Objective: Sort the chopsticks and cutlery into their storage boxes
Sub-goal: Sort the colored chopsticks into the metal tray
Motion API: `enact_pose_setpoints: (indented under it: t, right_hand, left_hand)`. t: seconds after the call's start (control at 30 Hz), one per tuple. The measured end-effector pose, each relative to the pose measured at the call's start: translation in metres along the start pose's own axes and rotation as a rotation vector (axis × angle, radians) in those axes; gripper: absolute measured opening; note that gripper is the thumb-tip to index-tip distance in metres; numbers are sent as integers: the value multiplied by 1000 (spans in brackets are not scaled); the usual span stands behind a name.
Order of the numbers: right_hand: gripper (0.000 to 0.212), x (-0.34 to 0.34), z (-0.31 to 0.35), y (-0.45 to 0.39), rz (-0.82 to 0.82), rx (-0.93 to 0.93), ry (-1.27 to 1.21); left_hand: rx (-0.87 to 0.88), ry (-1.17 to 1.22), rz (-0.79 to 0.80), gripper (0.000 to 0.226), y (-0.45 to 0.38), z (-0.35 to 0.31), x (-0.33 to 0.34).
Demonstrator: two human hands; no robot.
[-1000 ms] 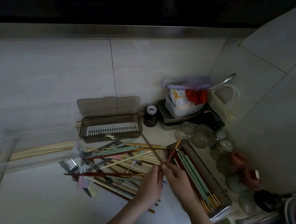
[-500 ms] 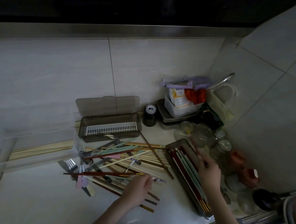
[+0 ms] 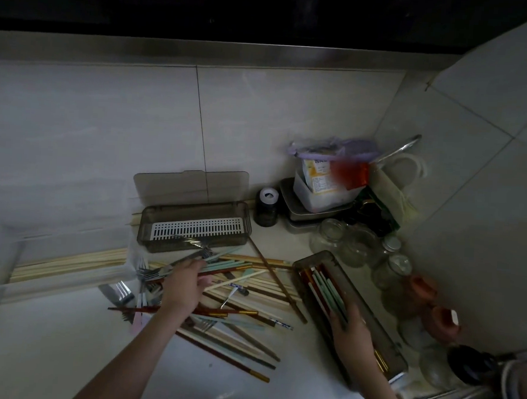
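Head view: two hands at work over a heap of chopsticks and cutlery on a dim counter.

The left hand (image 3: 183, 287) reaches into the chopstick pile (image 3: 250, 294), fingers curled round a fork (image 3: 191, 256) just before the grey slotted storage box (image 3: 194, 226). The right hand (image 3: 352, 337) lies on the chopsticks in the long box (image 3: 398, 352); whether its fingers grip them cannot be told. Glass jars (image 3: 358, 242) stand behind.

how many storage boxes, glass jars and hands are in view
smoky transparent plastic storage boxes: 2 (white-grated one, chopstick-filled one)
clear glass jars by the corner: 4, perhaps more in shadow
bare hands: 2 (left, right)
total: 8
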State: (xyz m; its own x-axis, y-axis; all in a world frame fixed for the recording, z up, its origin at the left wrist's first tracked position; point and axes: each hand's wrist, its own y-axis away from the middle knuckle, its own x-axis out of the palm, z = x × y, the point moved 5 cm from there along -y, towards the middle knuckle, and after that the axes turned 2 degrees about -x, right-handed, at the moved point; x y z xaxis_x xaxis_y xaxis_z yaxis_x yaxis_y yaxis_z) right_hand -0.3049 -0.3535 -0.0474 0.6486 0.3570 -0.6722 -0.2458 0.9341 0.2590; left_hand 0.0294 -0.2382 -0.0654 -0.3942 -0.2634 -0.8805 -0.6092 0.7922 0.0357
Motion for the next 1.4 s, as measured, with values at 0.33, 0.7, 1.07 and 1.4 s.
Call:
enact_pose_setpoints:
  t: [0.33,0.7,1.07,1.4]
  right_hand:
    - [41,1,3,12,21,-33,19]
    - [37,4,22,19,-28,-101,35]
    - [16,39,99,40,167,-138,-463]
    - [28,32,94,40,26,208,-899]
  left_hand:
    - [34,-229,211,23,-16,7,11]
    - [25,-20,96,19,-9,1,-14]
    - [24,556,157,19,64,-121,-21]
    - [-142,733,196,22,87,-128,2]
